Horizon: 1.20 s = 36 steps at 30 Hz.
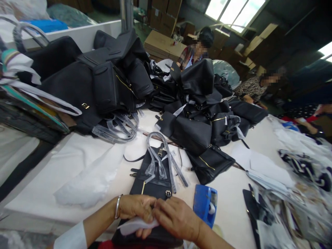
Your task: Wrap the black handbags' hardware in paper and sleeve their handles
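Observation:
A flat black handbag (153, 180) lies on the white table (230, 207) in front of me, its handles wrapped in clear plastic. Both my hands meet over its near end. My left hand (136, 209), with a metal bangle on the wrist, is closed on a piece of white wrapping paper (135, 225). My right hand (176, 218) pinches the same paper from the other side. A blue tape dispenser (204, 204) stands just right of my right hand.
Heaps of black handbags (197, 117) fill the middle and left of the table. White tissue (88, 180) lies at the left, paper sheets and packaging (267, 169) at the right. Two people sit at the far side; cardboard boxes (163, 45) are stacked behind.

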Each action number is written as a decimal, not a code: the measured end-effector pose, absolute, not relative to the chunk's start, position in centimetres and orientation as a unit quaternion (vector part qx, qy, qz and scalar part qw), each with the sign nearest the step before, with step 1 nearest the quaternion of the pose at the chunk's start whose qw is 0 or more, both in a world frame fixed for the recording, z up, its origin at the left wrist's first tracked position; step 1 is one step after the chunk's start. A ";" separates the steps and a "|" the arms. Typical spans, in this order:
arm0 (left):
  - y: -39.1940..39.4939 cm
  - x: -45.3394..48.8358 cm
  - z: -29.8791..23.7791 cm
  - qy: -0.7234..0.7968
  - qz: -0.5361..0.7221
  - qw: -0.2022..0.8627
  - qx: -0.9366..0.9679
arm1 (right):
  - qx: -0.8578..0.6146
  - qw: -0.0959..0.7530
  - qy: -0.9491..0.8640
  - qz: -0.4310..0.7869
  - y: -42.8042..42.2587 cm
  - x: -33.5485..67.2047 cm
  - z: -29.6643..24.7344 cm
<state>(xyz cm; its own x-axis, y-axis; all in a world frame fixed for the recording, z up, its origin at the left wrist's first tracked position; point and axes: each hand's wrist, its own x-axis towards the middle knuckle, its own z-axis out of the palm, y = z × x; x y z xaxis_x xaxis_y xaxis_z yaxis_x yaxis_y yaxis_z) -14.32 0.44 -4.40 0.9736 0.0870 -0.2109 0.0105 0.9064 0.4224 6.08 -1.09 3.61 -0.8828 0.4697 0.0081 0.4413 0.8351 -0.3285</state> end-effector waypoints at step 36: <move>-1.9 -14.8 -3.8 0.245 0.202 0.904 0.286 | -0.538 0.263 -0.447 0.664 -5.6 3.5 2.4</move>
